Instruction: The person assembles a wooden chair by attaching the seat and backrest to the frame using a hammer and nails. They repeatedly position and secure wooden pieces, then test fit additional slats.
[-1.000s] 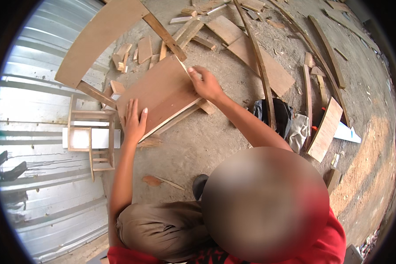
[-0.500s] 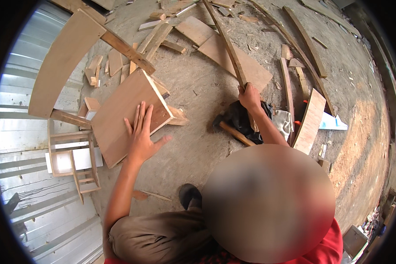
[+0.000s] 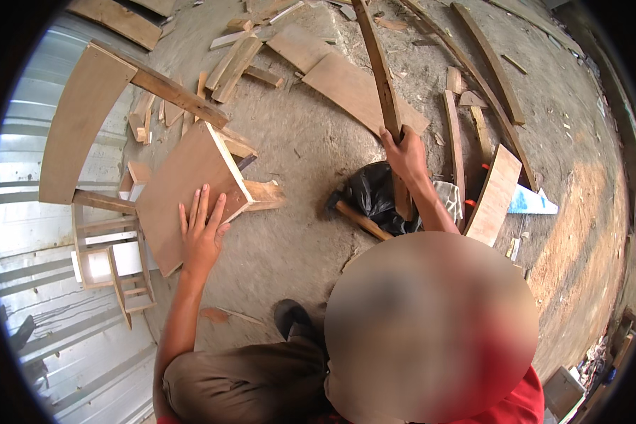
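Note:
My left hand (image 3: 203,230) lies flat with fingers stretched out on the plywood seat (image 3: 173,191) of a wooden chair. Its curved plywood backrest (image 3: 85,127) leans toward the wall, and a seat leg (image 3: 265,195) juts out below the front edge. In my right hand (image 3: 406,157) is a long wooden strip (image 3: 380,67), gripped near its lower end and pointing away from me. A black plastic bag (image 3: 371,189) lies just beyond that end, with a wooden handle (image 3: 362,220) beside it. What the handle belongs to is hidden.
Loose plywood sheets (image 3: 353,88) and wood offcuts (image 3: 237,67) litter the ground ahead. Long timbers (image 3: 491,63) lie to the right, near a handsaw blade (image 3: 533,201) partly under a plywood board (image 3: 495,198). A corrugated metal wall (image 3: 28,247) and a small wooden frame (image 3: 109,258) stand left.
The wooden strip has swung and shifted slightly right in my right hand. My left hand has slid a little on the seat, toward its near edge. The whole view has turned slightly.

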Motion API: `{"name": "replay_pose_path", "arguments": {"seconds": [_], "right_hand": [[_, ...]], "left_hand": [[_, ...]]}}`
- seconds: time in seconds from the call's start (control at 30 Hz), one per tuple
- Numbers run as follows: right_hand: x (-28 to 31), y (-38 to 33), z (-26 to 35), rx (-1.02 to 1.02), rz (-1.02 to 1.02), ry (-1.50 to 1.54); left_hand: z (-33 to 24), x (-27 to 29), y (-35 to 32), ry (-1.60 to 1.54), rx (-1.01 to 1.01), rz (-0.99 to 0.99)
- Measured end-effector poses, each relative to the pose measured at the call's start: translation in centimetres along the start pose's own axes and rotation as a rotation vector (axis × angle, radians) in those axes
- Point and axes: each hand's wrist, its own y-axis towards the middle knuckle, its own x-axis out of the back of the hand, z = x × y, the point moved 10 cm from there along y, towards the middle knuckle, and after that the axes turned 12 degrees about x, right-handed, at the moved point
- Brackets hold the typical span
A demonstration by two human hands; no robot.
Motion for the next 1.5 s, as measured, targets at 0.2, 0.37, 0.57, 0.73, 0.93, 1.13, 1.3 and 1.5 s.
{"name": "replay_pose_path", "arguments": {"seconds": [0.2, 0.37, 0.57, 0.73, 0.93, 1.13, 1.3, 1.5], "right_hand": [[-8.7, -3.4, 1.6, -0.245, 0.173, 0.686], [-12.9, -6.3, -1.3, -0.18, 0.325, 0.312], [-12.8, -6.0, 0.5, -0.119, 0.512, 0.429], [-10.5, -8.2, 1.7, -0.039, 0.36, 0.471], [-8.1, -11.7, 2.8, 0.033, 0.45, 0.583], [0.0, -12.4, 3.7, 0.156, 0.172, 0.328], [-0.6, -16.7, 6.2, 0.207, 0.222, 0.334], [-3.6, -17.5, 6.9, -0.034, 0.208, 0.346]], "left_hand": [[0.4, 0.8, 0.5, -0.059, -0.033, 0.03], [-1.1, 1.6, -0.4, -0.208, 0.104, 0.187], [-12.8, 5.3, 1.1, -0.367, -0.304, 0.195], [-15.2, -4.0, 4.3, -0.858, 0.141, 0.512], [-18.9, -13.0, 4.4, -1.375, 0.697, 1.179], [-20.0, -14.7, 3.1, -1.325, 0.642, 1.199], [-20.3, -13.0, 4.2, -1.399, 0.538, 1.205], [-19.7, -12.3, 5.0, -1.376, 0.573, 1.141]]}}
